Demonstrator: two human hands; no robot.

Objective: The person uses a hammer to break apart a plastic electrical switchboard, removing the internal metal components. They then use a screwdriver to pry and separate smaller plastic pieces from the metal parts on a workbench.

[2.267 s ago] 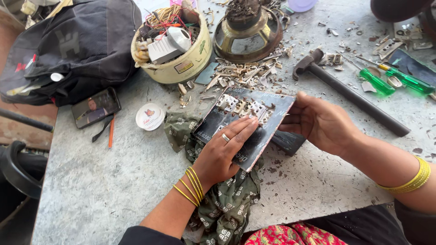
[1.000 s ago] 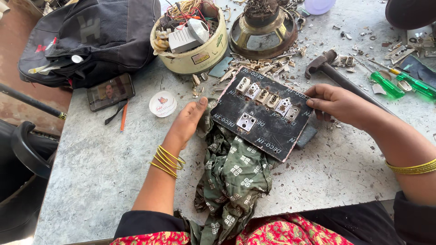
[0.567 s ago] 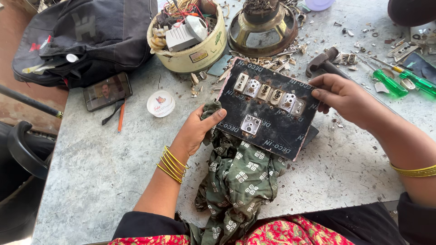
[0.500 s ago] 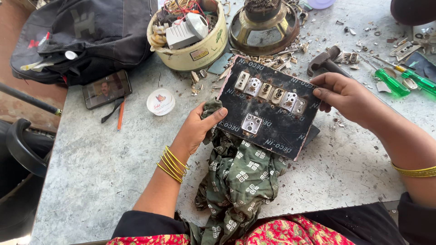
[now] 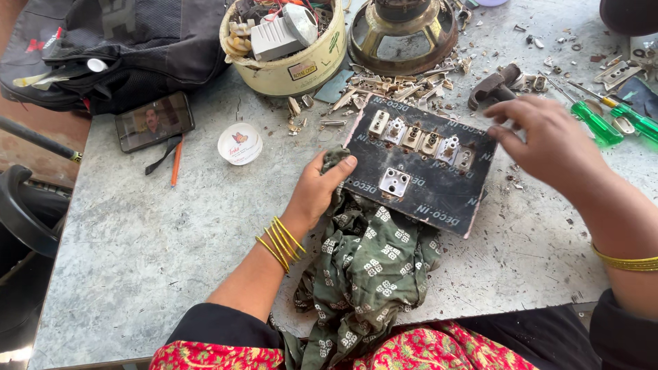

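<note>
Since half a sec ago our right hand (image 5: pixel 548 140) has let go of the black rectangular switchboard panel (image 5: pixel 425 175) and lifted off its top right corner; it hovers there w/ fingers loosely spread, holding nothing. The panel has come down flatter, w/ its near edge resting on the cloth.

Largest first: the grey mottled stone tabletop (image 5: pixel 157 253) is smooth but scuffed, w/ lots of open room on the left and near side; its front edge runs just under our arms. The black fabric backpack (image 5: pixel 123 48) slumps over the far left corner. The green patterned cloth (image 5: pixel 367 267), soft and crumpled, hangs over the front edge. The panel lies in the middle, matte and dusty, w/ a row of white plastic switches and one socket below them. Our left hand (image 5: pixel 319 192) presses the cloth against the panel's left edge, thumb on the board, fingers curled.

The round brass-coloured metal bowl-shaped housing (image 5: pixel 404 34) and the cream plastic tub of parts (image 5: pixel 284 44) crowd the far edge. Then the dark smartphone (image 5: pixel 154 122), the hammer w/ dark head (image 5: pixel 490 85), green-handled screwdrivers (image 5: pixel 603 123) and the small white round lid (image 5: pixel 240 142). Scrap bits litter the far right.
</note>
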